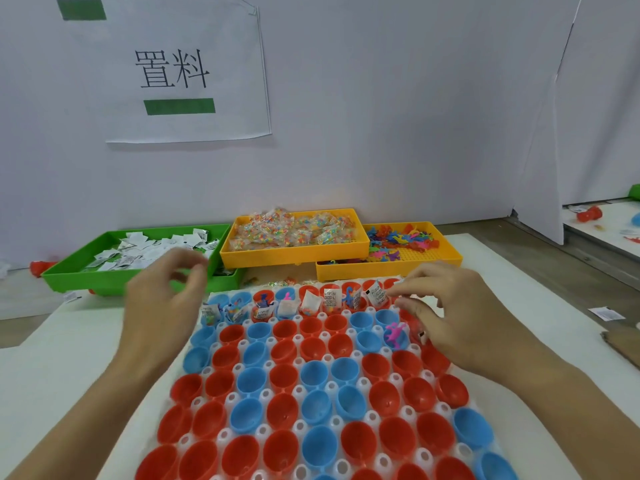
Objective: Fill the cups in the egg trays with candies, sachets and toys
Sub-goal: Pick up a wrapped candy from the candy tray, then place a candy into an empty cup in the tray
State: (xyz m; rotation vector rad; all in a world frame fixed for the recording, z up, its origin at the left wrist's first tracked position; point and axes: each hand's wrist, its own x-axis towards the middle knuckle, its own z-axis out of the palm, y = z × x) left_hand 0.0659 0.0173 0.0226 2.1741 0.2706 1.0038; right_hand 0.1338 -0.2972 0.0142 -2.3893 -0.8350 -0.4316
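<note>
A white egg tray [264,395] holds rows of red and blue cups [284,375]. The far row carries sachets [331,296], toys and candies; the cups nearer me are empty except for a pink toy [394,335] in a blue cup. My right hand [457,313] hovers over the tray's far right corner. Its fingertips pinch a white sachet [376,294] that stands in a far-row cup, and more white paper shows under its curled fingers. My left hand [162,299] is blurred, raised at the tray's far left, its fingers loosely curled with nothing visible in them.
Behind the egg tray stand a green tray [69,271] of white sachets, a yellow tray [294,255] of candy packets and a second yellow tray [388,269] of coloured toys. A loose sachet [606,312] and a piece of cardboard [623,344] lie at the right. A white wall closes the back.
</note>
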